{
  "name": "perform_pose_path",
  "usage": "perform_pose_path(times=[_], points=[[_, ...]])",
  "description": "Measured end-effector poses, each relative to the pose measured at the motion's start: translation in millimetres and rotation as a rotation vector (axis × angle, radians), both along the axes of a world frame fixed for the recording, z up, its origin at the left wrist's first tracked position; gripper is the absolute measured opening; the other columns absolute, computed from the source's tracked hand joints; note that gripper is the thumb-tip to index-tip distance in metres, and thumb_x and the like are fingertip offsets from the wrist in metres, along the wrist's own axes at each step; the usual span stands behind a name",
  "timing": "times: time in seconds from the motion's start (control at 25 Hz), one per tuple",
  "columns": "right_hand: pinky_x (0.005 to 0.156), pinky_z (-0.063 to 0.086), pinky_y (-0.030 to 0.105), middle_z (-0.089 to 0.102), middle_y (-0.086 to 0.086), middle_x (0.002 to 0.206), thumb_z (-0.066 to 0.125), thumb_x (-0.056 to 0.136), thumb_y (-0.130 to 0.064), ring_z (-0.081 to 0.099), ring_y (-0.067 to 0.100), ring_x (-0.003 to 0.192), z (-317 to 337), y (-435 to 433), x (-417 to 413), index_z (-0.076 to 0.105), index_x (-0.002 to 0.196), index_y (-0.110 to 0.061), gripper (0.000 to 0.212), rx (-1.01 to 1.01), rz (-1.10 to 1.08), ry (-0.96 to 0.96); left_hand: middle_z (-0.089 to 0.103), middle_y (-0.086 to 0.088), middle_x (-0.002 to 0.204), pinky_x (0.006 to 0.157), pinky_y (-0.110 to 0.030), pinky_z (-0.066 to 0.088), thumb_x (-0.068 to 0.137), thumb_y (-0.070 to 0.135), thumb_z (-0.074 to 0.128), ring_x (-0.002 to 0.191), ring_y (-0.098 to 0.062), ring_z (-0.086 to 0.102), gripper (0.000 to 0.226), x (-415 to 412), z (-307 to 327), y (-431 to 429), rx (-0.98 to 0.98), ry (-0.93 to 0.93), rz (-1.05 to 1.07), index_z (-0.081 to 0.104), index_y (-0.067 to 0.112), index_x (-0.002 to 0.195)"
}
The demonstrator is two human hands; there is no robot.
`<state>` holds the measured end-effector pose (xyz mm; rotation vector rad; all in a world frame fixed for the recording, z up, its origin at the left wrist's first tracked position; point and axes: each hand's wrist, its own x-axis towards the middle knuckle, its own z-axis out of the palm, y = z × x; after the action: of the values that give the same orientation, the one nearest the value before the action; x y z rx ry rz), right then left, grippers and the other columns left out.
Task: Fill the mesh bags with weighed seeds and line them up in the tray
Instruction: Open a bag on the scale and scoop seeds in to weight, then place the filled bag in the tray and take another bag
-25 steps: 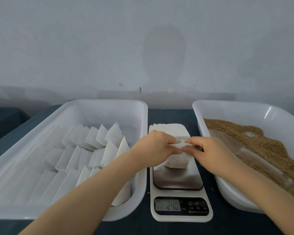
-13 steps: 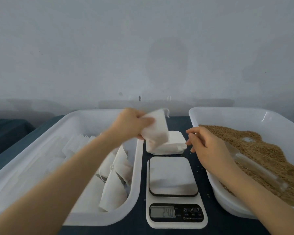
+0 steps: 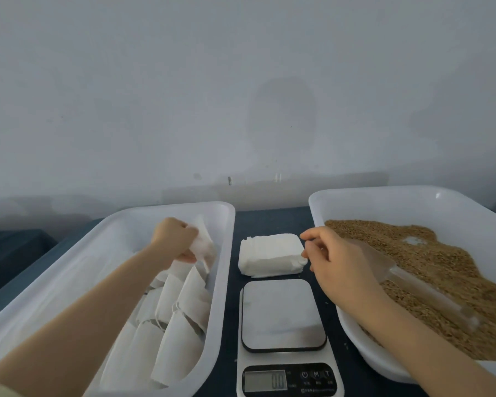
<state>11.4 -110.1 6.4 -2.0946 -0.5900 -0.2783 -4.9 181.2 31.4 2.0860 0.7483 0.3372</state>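
Note:
My left hand [image 3: 174, 239] grips a filled white mesh bag [image 3: 203, 245] inside the left white tray [image 3: 222, 282], at the far end of the rows of filled bags [image 3: 181, 313]. My right hand [image 3: 335, 262] hovers with loosely curled fingers at the right edge of the stack of empty white bags [image 3: 271, 255], fingertips at or touching its corner. The scale [image 3: 283, 313] in front has a bare steel plate; its display [image 3: 265, 381] reads 0.0. Brown seeds [image 3: 441, 267] fill the right tray [image 3: 355, 196], with a clear scoop [image 3: 424, 293] lying in them.
A dark blue table surface [image 3: 272, 222] shows between the two trays. A grey wall rises close behind them. Loose drawstrings trail among the filled bags in the left tray.
The bag left the scale plate: my left hand carried it left and down into the left tray. My right hand let go and moved toward the empty-bag stack. The display dropped from about 24 to 0.0.

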Motion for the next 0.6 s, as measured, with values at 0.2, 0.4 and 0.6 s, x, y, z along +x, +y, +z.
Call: perform_pose_path(times=[0.2, 0.4, 0.6], points=[[0.056, 0.047, 0.023, 0.065, -0.006, 0.081, 0.043, 0.098, -0.024, 0.06, 0.009, 0.067, 1, 1, 1, 0.056, 0.107, -0.028, 0.016, -0.016, -0.007, 0.016, 0.056, -0.017, 0.067, 0.05, -0.026, 0.042, 0.086, 0.001, 0.046, 0.054, -0.025, 0.053, 0.016, -5, -33, 5, 0.103, 0.276, -0.059, 0.06, -0.007, 0.083], [0.05, 0.042, 0.015, 0.066, -0.006, 0.08, 0.043, 0.099, -0.024, 0.056, 0.003, 0.062, 1, 2, 1, 0.056, 0.109, -0.026, 0.017, -0.045, -0.013, 0.003, 0.067, -0.013, 0.077, 0.04, -0.024, 0.051, 0.091, 0.007, 0.054, 0.048, -0.021, 0.066, 0.018, -9, -28, 14, 0.116, 0.251, -0.015, 0.062, -0.001, 0.105], [0.052, 0.045, 0.024, 0.064, -0.008, 0.077, 0.043, 0.098, -0.025, 0.054, 0.005, 0.056, -1, 2, 3, 0.056, 0.108, -0.027, 0.017, -0.079, -0.043, 0.008, 0.058, -0.014, 0.127, 0.089, -0.041, 0.045, 0.097, 0.025, 0.047, 0.111, -0.036, 0.056, 0.043, -2, -8, -18, 0.676, 0.101, -0.068, 0.038, 0.014, 0.137]])
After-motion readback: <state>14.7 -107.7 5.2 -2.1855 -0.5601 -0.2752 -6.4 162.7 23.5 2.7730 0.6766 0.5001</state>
